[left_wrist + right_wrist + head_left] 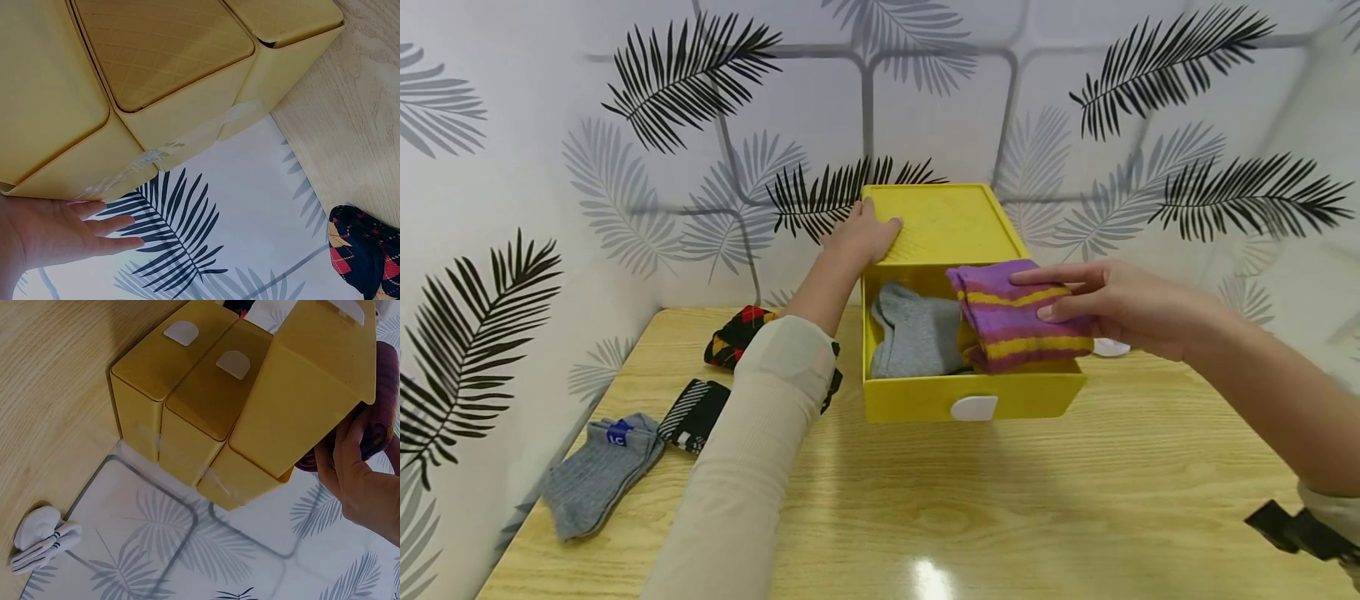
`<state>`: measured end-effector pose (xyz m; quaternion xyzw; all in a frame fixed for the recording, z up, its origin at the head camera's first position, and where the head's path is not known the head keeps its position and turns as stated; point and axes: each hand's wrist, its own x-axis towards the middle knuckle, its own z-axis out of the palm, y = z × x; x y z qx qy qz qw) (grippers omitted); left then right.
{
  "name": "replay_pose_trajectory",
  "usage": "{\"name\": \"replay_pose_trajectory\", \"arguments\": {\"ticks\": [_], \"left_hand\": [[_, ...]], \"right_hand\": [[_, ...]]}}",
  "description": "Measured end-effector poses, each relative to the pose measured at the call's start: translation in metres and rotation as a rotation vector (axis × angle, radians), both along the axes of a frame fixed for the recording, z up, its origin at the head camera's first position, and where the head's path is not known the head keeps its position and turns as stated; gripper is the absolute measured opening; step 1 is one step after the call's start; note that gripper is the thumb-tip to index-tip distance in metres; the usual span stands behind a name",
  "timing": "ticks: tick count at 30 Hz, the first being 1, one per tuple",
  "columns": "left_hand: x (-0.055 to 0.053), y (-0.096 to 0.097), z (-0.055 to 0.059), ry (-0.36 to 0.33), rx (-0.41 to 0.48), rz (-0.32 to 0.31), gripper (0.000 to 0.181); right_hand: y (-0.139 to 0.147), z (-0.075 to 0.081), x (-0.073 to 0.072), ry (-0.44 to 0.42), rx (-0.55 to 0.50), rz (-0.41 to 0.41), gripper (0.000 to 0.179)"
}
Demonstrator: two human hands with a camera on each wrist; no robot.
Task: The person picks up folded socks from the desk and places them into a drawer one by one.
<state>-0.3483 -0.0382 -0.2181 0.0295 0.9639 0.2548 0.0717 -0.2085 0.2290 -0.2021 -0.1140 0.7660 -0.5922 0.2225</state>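
Observation:
My right hand (pixel 1138 308) pinches a folded pair of purple and yellow striped socks (pixel 1026 321) above the right side of the pulled-out top drawer (pixel 917 400). In the right wrist view, my fingers (pixel 350 447) are beside the dark rolled part of the socks (pixel 382 381). Grey socks (pixel 917 333) lie in the drawer's left part. My left hand (pixel 861 237) rests on the upper left edge of the yellow drawer unit (pixel 940 221). The left wrist view shows its fingers fairly straight beside the unit's wall (pixel 187 100).
On the table's left lie red, black and yellow patterned socks (pixel 733 333), black and white socks (pixel 692 417) and grey ribbed socks (pixel 602 475). White socks (pixel 47 537) lie right of the unit. A leaf-patterned wall (pixel 820 100) stands behind; two lower drawers (pixel 197 381) are closed.

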Motion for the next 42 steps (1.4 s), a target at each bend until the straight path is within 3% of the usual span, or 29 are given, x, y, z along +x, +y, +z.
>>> {"name": "replay_pose_trajectory", "arguments": {"ticks": [6,14,18,22,27,33,36,39,42], "left_hand": [[0.000,0.000,-0.002,0.008,0.001,0.002,0.072],[-0.002,0.000,-0.005,0.025,-0.007,0.012,0.071],[-0.002,0.000,-0.006,0.030,-0.004,0.012,0.071],[-0.002,0.000,-0.007,0.033,-0.007,0.011,0.071],[-0.004,0.000,-0.006,0.024,-0.004,0.008,0.072],[-0.005,0.002,-0.004,0.018,-0.013,0.010,0.072],[-0.004,0.002,-0.003,0.020,-0.020,0.010,0.072],[-0.003,0.002,-0.002,0.014,-0.019,0.009,0.072],[-0.003,0.002,-0.002,0.010,-0.013,0.008,0.072]], "right_hand": [[-0.018,-0.008,0.002,0.144,0.208,-0.027,0.051],[-0.042,-0.016,0.004,0.555,0.638,-0.005,0.043],[-0.052,-0.020,0.005,0.706,0.778,0.054,0.039],[-0.060,-0.023,0.008,0.763,0.893,0.076,0.038],[-0.065,-0.019,0.015,0.839,1.032,0.047,0.028],[-0.064,-0.007,0.023,0.917,1.083,-0.011,0.027],[-0.062,0.001,0.030,0.914,1.044,-0.038,0.028],[-0.059,0.005,0.038,0.886,0.925,-0.038,0.025],[-0.057,0.003,0.050,0.856,0.712,-0.004,0.020]]}}
